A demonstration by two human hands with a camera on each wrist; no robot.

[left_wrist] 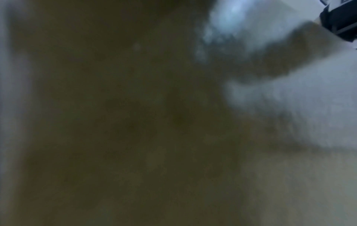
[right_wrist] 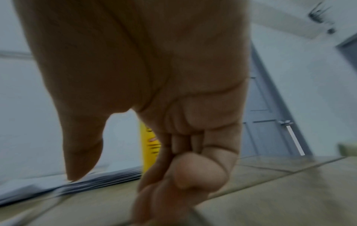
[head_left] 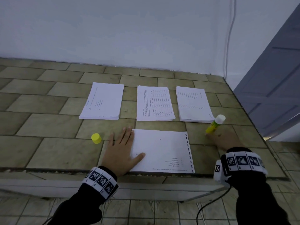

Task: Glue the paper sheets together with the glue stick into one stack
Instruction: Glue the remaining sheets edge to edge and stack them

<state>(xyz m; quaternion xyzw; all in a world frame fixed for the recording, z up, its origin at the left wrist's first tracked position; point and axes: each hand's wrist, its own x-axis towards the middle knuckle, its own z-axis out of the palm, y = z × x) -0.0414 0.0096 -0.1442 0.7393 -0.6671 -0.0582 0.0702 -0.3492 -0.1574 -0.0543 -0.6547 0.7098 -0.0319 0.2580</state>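
left hand (head_left: 121, 152) lies flat, fingers straight, pressing near white paper sheet (head_left: 164, 150) on tiled tabletop (head_left: 48, 120). right hand (head_left: 224, 140) grips yellow glue stick (head_left: 215, 124) w/ fingers curled round it, white tip up, beside right paper pile (head_left: 193, 103).

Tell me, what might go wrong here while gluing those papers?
The glue stick in the right hand is uncapped, its yellow cap standing off to the left; the tip could smear the right-hand pile it hovers by, or dry out. The left hand presses only the left edge of the near sheet, so rubbing glue on the far side might shift or wrinkle it. That sheet also lies at the counter's front edge and could slide off.
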